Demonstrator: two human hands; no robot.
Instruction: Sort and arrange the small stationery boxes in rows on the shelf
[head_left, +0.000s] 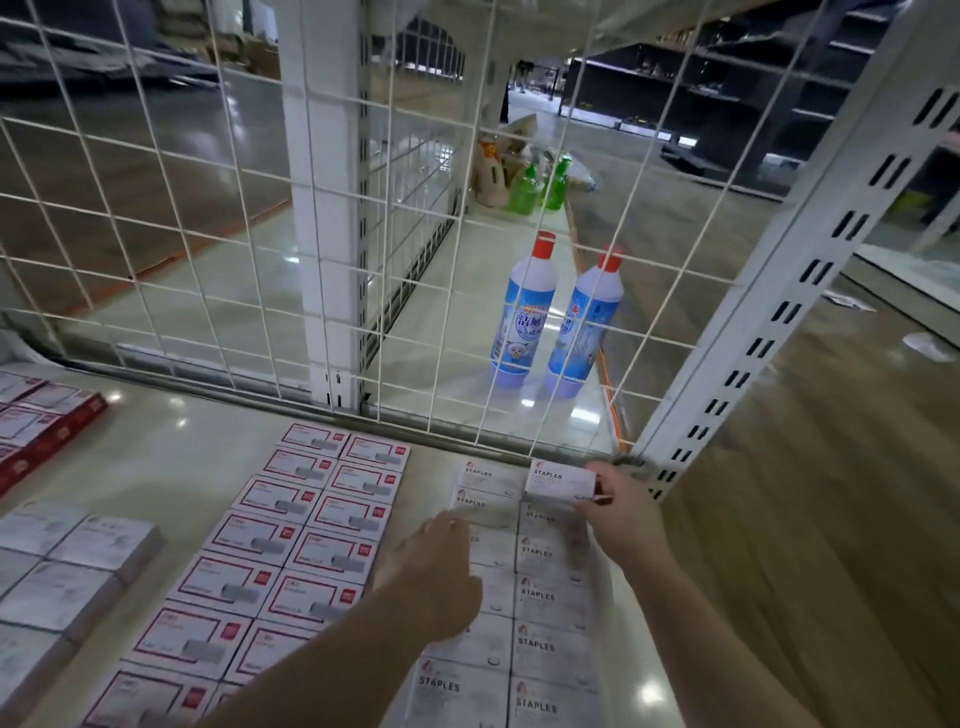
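One staples box (558, 483), long axis left-right, is pinched by the right hand (621, 512) right of frame centre; the left hand (434, 577) rests flat lower-left of it.

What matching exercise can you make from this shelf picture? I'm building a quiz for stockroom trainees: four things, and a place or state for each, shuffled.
Things
1. Staples box
2. Red-framed boxes
3. Blue bottles
4. Left hand

Places or states
A. Beyond the wire grid
B. Two rows left of the STAPLES rows
C. Pinched in the right hand at the far end
D. Resting on the STAPLES rows

Pairs: 1-C, 2-B, 3-A, 4-D
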